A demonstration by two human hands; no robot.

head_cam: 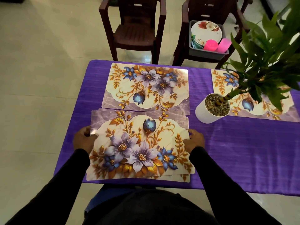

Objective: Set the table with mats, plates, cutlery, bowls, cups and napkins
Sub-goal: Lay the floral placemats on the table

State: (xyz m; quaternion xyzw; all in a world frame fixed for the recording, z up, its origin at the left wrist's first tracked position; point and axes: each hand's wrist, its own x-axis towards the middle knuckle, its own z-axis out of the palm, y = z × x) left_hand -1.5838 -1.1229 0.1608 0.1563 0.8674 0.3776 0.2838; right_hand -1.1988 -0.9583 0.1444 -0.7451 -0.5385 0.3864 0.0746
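Note:
A small stack of floral mats lies at the near edge of the purple table. My left hand grips the stack's left edge, thumb on top. My right hand holds its right edge. One floral mat lies flat on the far side of the table. Another floral mat lies at the far right, partly hidden by a plant. A grey tub on the right chair holds flowered plates and two pink cups.
A white pot with a leafy plant stands on the table between the far mats; its leaves reach over the right side. Two dark brown chairs stand beyond the table's far edge. Pale tiled floor lies to the left.

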